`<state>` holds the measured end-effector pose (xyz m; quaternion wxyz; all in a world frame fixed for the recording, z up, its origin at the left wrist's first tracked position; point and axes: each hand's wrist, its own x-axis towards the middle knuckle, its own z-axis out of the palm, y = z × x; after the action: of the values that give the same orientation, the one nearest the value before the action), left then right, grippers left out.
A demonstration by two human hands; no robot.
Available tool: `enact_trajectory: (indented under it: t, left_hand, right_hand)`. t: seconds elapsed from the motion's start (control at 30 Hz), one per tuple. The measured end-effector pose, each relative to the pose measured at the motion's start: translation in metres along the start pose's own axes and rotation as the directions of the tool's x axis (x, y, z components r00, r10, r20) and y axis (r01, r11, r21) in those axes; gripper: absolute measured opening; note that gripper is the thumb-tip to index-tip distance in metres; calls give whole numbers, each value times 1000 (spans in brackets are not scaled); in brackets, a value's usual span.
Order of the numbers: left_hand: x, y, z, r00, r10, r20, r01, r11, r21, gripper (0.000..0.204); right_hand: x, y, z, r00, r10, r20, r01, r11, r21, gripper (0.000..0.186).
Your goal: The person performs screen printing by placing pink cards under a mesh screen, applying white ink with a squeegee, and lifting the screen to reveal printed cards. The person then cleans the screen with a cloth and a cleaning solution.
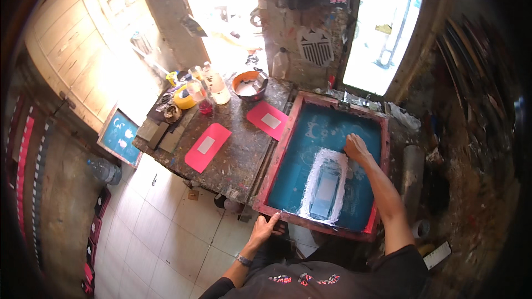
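In front of me lies a screen printing frame point(270, 180) with red-stained wooden sides and blue-green mesh. On the mesh, a thick white paste border point(342, 174) surrounds a paler rectangular patch point(327, 187). My left hand point(265, 229) grips the frame's near left corner, thumb on the rim and the other fingers partly hidden. Over the mesh, just beyond the paste's far right corner, is my right hand point(356, 147), its fingers closed; anything inside them is hidden. Two pink cut pieces point(216, 135) with pale rectangles lie on the table to the frame's left.
The stained worktable point(233, 166) carries an orange bowl point(242, 77) with white contents, bottles point(217, 86) and a yellow tape roll point(183, 98). Another blue screen point(119, 135) leans beside the table at left. A large water bottle point(105, 171) stands near it. A cylindrical roll point(413, 174) is right of the frame.
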<state>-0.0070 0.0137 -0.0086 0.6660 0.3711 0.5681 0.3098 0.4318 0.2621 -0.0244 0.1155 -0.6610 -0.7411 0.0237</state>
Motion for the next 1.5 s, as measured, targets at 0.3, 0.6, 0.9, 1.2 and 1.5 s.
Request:
enact_trajectory:
  t: [0.3, 0.6, 0.9, 1.2, 1.5]
  left_hand:
    - [-11, 14, 9, 998, 9, -61, -5, 998, 66, 46]
    - [-8, 3, 3, 1000, 25, 0, -25, 1000, 6, 46]
    - [-26, 31, 8, 997, 34, -68, -22, 987, 161, 48]
    - [-6, 1, 4, 999, 37, -1, -37, 999, 3, 48]
    - [-11, 7, 2, 999, 20, 28, -21, 999, 29, 52]
  right_hand:
    - [-8, 16, -33, 912, -71, 404, 25, 993, 118, 37]
    - [-47, 15, -15, 995, 69, 75, -85, 965, 246, 29]
    - [-90, -12, 13, 898, -133, -419, 174, 983, 61, 13]
    - [-135, -108, -1, 955, 18, -295, 24, 990, 137, 11]
    - [-122, -85, -31, 953, -64, -295, 154, 943, 294, 29]
